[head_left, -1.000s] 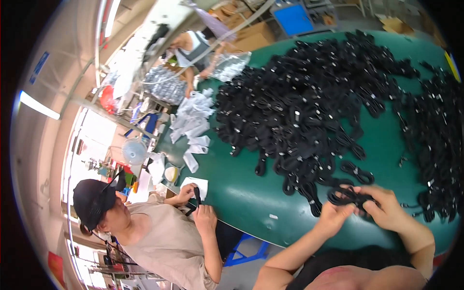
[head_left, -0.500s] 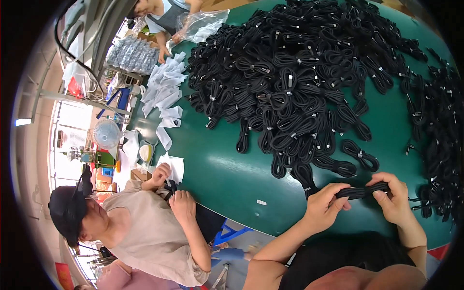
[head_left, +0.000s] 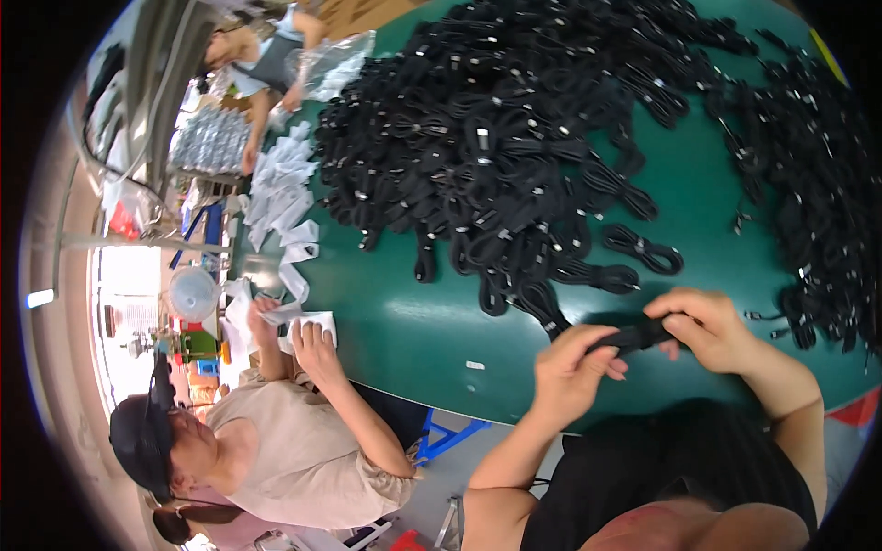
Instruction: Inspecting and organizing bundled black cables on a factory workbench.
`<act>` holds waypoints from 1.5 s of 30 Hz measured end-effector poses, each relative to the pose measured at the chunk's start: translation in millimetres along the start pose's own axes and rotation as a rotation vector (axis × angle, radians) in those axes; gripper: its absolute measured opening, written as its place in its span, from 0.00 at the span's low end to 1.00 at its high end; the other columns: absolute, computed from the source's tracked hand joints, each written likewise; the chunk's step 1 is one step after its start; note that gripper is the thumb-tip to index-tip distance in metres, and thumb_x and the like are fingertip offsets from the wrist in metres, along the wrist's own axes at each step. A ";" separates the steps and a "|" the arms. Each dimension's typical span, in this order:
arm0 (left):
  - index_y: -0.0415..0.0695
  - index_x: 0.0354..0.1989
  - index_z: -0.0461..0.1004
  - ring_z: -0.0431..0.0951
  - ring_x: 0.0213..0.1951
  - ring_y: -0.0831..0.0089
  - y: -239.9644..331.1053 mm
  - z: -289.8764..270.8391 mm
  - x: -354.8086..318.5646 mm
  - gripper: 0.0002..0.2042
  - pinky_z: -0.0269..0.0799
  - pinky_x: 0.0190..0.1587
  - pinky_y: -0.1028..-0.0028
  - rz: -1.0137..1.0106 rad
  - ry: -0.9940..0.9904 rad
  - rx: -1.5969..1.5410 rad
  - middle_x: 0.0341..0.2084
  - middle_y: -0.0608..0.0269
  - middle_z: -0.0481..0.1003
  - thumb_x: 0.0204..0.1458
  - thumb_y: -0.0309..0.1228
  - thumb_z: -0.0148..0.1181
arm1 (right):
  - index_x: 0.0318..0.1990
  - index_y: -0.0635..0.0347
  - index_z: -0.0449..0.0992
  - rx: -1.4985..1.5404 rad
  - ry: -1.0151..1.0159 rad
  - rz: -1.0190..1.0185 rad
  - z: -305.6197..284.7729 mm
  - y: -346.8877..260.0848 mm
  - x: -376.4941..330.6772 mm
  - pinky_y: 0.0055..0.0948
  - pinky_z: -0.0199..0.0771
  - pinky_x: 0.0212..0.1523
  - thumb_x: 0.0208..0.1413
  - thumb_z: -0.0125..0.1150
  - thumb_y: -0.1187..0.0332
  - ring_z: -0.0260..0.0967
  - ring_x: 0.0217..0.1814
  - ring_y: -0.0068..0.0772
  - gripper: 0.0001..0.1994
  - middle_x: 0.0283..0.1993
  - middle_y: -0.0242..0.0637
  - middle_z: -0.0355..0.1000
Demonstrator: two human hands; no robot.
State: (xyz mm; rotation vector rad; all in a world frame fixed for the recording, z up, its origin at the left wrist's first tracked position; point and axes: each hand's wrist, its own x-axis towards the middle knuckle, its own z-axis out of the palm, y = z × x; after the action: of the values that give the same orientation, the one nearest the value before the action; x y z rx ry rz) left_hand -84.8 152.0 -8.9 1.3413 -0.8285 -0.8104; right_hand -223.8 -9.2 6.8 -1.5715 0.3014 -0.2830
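Observation:
Between my two hands, a coiled black cable bundle (head_left: 641, 338) is held just above the green table, stretched sideways. My left hand (head_left: 571, 369) pinches its left end between thumb and fingers. My right hand (head_left: 706, 329) is closed round the other end, its fingers covering part of the coil. Just beyond my left hand lies another tied black cable bundle (head_left: 542, 308), at the near edge of the big cable pile (head_left: 459, 156). A single cable bundle (head_left: 643, 250) rests apart on the table, beyond my hands.
A second pile of black cables (head_left: 822, 202) runs along the right side. A small white label (head_left: 475, 365) lies on the green table (head_left: 395, 312). At left a co-worker (head_left: 294, 441) handles white strips (head_left: 280, 184); another person (head_left: 266, 55) stands at the far left with a clear bag.
The view has shifted, so the piles sit further left. Both my hands keep the cable bundle; my right fingers now lie over its end. The co-worker's hands have moved apart, one lifting a white strip.

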 end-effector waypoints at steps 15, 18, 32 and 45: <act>0.59 0.54 0.66 0.40 0.63 0.43 -36.4 -67.8 48.3 0.27 0.34 0.57 0.40 0.308 -0.025 1.603 0.63 0.48 0.46 0.42 0.45 0.58 | 0.65 0.51 0.44 -1.020 0.191 -0.186 10.5 72.1 100.0 0.63 0.37 0.60 0.40 0.61 0.43 0.30 0.63 0.80 0.47 0.68 0.56 0.25; 0.60 0.53 0.67 0.40 0.63 0.46 -38.6 -102.9 65.0 0.24 0.35 0.58 0.41 0.262 0.077 1.687 0.63 0.53 0.47 0.44 0.45 0.56 | 0.64 0.55 0.45 -1.085 0.146 -0.141 32.8 78.1 132.1 0.64 0.36 0.60 0.42 0.58 0.41 0.28 0.62 0.84 0.46 0.67 0.58 0.24; 0.41 0.51 0.67 0.59 0.56 0.52 -30.4 -131.3 53.3 0.18 0.51 0.55 0.56 0.462 0.368 1.582 0.56 0.46 0.59 0.50 0.30 0.52 | 0.58 0.54 0.58 -0.894 -0.027 -0.174 23.2 40.0 145.0 0.62 0.44 0.59 0.48 0.54 0.46 0.49 0.62 0.58 0.33 0.61 0.55 0.50; 0.31 0.47 0.67 0.69 0.46 0.55 38.8 -6.3 53.2 0.14 0.63 0.50 0.64 0.940 0.027 0.893 0.45 0.44 0.69 0.52 0.21 0.47 | 0.45 0.46 0.74 -1.601 0.705 0.447 -193.1 32.1 56.8 0.51 0.58 0.48 0.47 0.52 0.44 0.59 0.51 0.44 0.23 0.47 0.35 0.65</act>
State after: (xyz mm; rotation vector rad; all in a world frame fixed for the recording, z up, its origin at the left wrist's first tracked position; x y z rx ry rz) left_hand -52.5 111.1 31.8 1.4448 -1.7160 0.3823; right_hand -241.4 -210.2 -21.5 -2.8097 1.7174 -0.2193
